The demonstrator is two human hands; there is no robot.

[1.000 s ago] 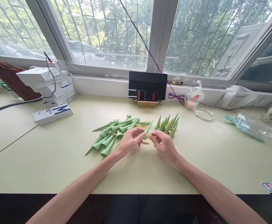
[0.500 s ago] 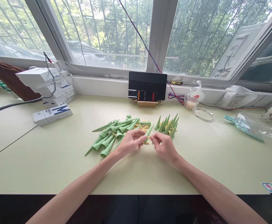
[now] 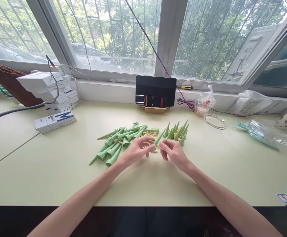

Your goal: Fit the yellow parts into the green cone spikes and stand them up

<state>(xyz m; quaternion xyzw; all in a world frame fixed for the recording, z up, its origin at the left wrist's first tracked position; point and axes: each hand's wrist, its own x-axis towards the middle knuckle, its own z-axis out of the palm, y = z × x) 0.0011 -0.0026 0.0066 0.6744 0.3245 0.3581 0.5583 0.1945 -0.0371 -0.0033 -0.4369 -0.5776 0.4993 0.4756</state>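
My left hand (image 3: 135, 150) pinches a green cone-shaped spike (image 3: 158, 139) whose tip points up and right. My right hand (image 3: 174, 152) is closed in a pinch just right of it, fingertips at the spike's base, on a small yellow part (image 3: 159, 146). Behind the left hand lies a pile of long green spikes (image 3: 116, 141) on the pale table (image 3: 59, 164). A cluster of short green cones (image 3: 176, 131) stands upright behind the right hand, with small yellow parts (image 3: 151, 133) scattered between the two groups.
A tablet with a phone (image 3: 155, 95) leaning on it stands at the window sill. White boxes (image 3: 52, 95) are stacked at the left, a grey cable (image 3: 15, 110) beside them. Plastic bags (image 3: 264, 133) and a coiled wire (image 3: 214, 121) lie at the right.
Both hands have lifted slightly and moved closer together. The held spike's tip has swung a little to the right.
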